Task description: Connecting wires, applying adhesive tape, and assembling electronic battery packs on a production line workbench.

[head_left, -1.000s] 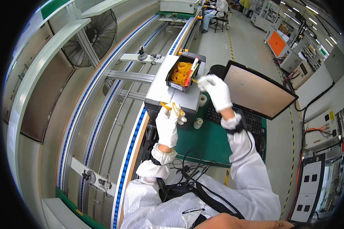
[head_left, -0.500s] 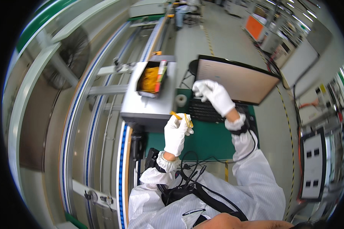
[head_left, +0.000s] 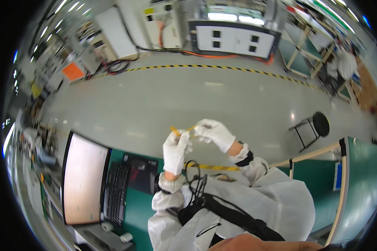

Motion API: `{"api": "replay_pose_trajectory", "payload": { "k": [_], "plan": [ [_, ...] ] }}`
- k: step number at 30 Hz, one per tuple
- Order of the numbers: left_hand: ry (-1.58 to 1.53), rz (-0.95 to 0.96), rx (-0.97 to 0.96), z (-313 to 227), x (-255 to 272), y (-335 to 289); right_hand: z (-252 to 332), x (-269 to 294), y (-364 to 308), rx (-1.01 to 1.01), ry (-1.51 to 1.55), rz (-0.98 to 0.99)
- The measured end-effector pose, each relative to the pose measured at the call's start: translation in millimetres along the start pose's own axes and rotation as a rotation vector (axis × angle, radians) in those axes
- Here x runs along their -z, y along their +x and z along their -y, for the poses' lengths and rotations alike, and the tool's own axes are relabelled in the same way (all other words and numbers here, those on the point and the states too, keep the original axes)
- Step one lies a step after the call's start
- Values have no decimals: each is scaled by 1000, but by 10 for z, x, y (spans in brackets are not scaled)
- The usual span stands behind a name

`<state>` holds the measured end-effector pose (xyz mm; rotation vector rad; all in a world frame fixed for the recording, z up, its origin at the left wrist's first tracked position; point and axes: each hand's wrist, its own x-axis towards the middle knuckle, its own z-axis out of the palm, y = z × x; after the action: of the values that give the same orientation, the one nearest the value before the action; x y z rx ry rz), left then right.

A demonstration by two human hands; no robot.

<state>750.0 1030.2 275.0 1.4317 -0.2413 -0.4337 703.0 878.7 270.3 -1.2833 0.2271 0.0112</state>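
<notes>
A thin yellow cable [head_left: 175, 131] runs between my two white-gloved hands, in front of my body and over the floor beside the bench. My left hand [head_left: 174, 152] is closed on it, with a short piece sticking up past the fingers. Just to the right, my right hand [head_left: 215, 134] pinches another part of the yellow cable between thumb and fingers. The fingers partly cover the cable, and its ends are too small to make out.
On the green bench [head_left: 136, 217] at lower left stand a monitor [head_left: 86, 180], a black keyboard [head_left: 116, 192] and a flat black box [head_left: 140, 175]. A black stool [head_left: 320, 124] and a green-topped rack [head_left: 366, 180] are at right. Striped tape [head_left: 197, 66] crosses the floor.
My view has swung right, so the monitor and keyboard now lie at left. My right hand has come from over the keyboard to the yellow cable and pinches it beside my left.
</notes>
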Motion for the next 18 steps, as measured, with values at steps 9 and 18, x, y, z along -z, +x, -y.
{"api": "replay_pose_trajectory", "payload": {
  "k": [9,18],
  "plan": [
    [25,724,188,119,-1950,1468,275,1986,-109,298,336,-398],
    [168,1072,55,480,-3558,2634,519,3304,320,361,319,-776]
  ]
}}
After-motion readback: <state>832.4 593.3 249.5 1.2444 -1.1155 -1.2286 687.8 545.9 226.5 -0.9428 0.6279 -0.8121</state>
